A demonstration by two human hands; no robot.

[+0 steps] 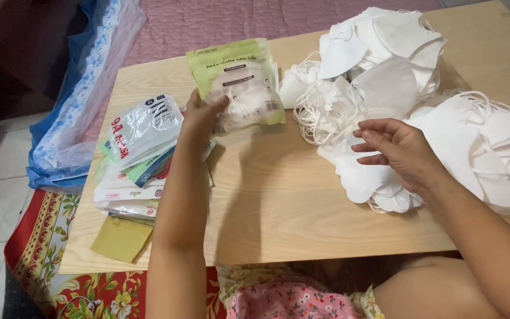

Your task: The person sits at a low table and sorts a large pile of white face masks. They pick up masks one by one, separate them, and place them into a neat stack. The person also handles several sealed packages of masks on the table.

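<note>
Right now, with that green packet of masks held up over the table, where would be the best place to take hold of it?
Probably the bare lower right corner of the green packet, coming from the right. The left hand already pinches its lower left edge, and the packet is flat and tilted, so a thumb-and-finger pinch across the thin edge suits it. The right hand hovers open over the white masks.

Soft, even indoor light, faint shadows under the arms, slight blur throughout.

Wooden table [278,201] bears white masks [396,88], stacked packets [137,159].
</note>
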